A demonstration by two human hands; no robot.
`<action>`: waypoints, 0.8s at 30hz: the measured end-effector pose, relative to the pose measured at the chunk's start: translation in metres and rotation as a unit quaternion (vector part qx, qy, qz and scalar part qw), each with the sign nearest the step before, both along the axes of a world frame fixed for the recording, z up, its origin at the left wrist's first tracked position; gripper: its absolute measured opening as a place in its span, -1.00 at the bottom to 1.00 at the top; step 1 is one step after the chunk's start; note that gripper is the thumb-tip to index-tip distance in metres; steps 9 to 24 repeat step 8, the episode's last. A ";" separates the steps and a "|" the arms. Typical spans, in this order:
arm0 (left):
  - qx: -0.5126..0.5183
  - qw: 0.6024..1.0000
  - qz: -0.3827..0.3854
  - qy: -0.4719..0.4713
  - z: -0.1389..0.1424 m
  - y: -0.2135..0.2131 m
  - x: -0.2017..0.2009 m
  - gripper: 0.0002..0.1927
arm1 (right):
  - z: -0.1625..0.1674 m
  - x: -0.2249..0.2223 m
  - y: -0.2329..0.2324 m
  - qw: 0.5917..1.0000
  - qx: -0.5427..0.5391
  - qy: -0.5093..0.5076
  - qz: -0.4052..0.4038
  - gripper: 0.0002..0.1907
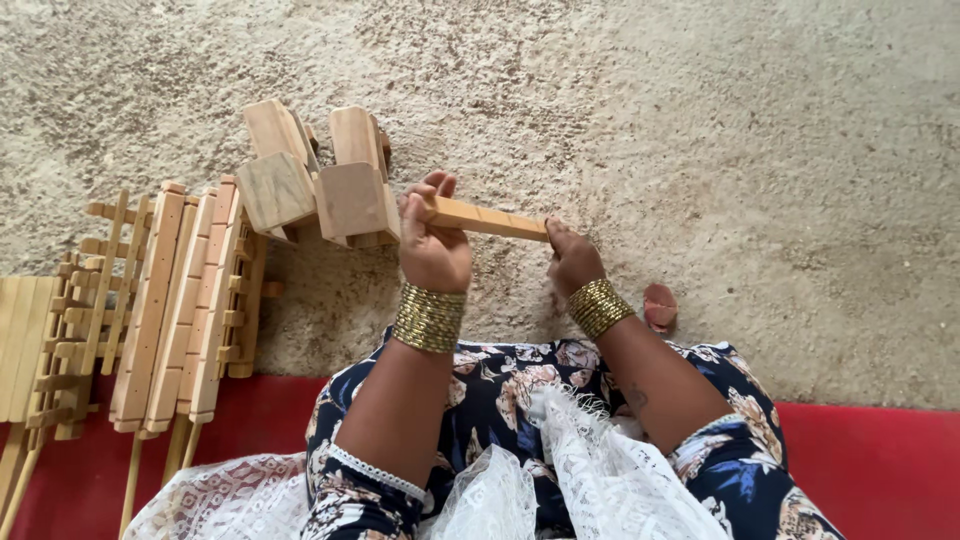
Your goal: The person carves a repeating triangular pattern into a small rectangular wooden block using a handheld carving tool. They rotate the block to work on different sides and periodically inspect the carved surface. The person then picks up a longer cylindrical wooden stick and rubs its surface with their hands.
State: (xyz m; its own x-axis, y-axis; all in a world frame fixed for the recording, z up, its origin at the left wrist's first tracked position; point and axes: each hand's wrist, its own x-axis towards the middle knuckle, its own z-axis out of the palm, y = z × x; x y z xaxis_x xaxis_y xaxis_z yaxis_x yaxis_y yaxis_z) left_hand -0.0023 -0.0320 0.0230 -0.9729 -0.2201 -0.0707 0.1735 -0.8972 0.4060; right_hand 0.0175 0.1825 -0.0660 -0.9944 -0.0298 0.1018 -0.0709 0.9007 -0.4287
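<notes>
Open rough floor (760, 130) lay ahead and to the right, bare but for a small reddish piece (660, 305) near the right wrist. Left side was crowded: a cluster of chunky wooden blocks (315, 175) sat just beside the left hand (432, 245), nearly touching it. Further left, a stack of slatted wooden frames (180, 300) ran from floor to red mat (880, 460), with flat boards (25, 340) at the edge. A stick (490, 219) spanned the gap between both hands; right hand (572, 258) had free room outward.
</notes>
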 end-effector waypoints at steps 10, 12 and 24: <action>-0.020 0.999 0.016 0.028 -0.009 -0.003 -0.011 -0.82 | 0.015 0.000 0.031 0.982 0.018 -0.185 -0.037 -0.65; -0.020 0.999 0.016 0.028 -0.009 -0.003 -0.011 -0.82 | 0.015 0.000 0.031 0.982 0.018 -0.185 -0.037 -0.65; -0.020 0.999 0.016 0.028 -0.009 -0.003 -0.011 -0.82 | 0.015 0.000 0.031 0.982 0.018 -0.185 -0.037 -0.65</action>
